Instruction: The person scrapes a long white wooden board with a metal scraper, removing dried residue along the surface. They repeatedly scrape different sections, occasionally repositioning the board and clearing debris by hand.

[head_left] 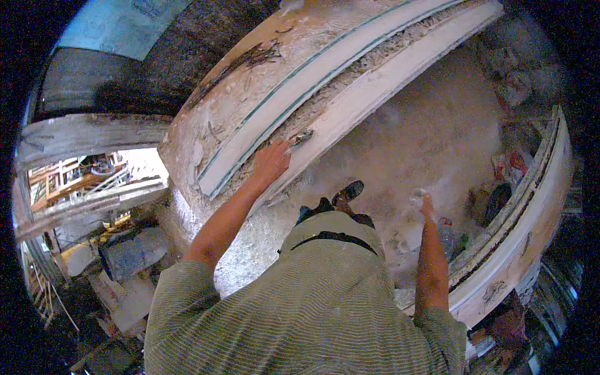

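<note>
The person's left hand rests at the rough grey-brown channel near the lower left end of a long, curved, orange-brown and whitish shell. Its fingers are bent; just at their tips lies a small dark-grey object with light glints, and one cannot tell whether the hand grips it or only touches it. The channel runs lengthwise between a smooth, pale strip edged with two green lines and a plain, whitish strip that forms the shell's edge nearest the person. Loose black fibres cross the shell's far side, toward its outer edge.

The right hand hangs out over the dusty brown ground, apart from the shell. Something pale shows at its fingers; whether they hold it or are coated with dust cannot be told.

Farther right stands a second curved, pale-and-brown shell, with a dark groove along its length. Below the left hand, a dark shoe shows on the ground beyond the ribbed olive shirt. At far left, a weathered grey beam runs above a bright opening with yellowish timber.
</note>
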A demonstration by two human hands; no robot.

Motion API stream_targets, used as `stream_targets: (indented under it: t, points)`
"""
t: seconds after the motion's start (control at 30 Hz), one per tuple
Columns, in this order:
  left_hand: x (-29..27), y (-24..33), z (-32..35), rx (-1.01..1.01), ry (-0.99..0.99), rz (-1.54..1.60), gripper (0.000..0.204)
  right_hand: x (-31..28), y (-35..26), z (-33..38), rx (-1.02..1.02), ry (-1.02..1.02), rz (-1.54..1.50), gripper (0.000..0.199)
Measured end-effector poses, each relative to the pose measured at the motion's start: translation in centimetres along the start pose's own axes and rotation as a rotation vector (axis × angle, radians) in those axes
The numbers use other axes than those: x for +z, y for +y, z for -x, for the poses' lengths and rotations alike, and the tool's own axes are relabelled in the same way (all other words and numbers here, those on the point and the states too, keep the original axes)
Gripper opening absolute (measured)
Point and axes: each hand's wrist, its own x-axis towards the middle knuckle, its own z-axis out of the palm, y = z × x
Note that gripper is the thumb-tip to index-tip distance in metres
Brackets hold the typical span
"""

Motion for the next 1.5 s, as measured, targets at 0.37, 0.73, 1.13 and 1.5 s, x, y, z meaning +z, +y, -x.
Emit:
stream_targets:
  t: [0.37,0.73,1.13,1.5]
  points:
    - [-1.7,7.9,-16.8,0.071,-0.068,0.150,0.035,-5.5,6.9,2.2,0.037,0.249,0.342,0.045]
    - [-2.8,7.9,-16.6,0.081,-0.136,0.128,0.030,4.0,-3.8,-3.8,-0.164,0.153,0.381,0.040]
    - [-0.7,1.2,-10.4,-0.333,-0.350,0.772,0.047,11.4,-35.2,-10.5,-0.283,0.414,0.451,0.031]
    - [-2.6,3.2,-8.4,-0.709,-0.508,0.946,0.041,15.7,-39.6,-18.8,-0.279,0.166,0.143,0.031]
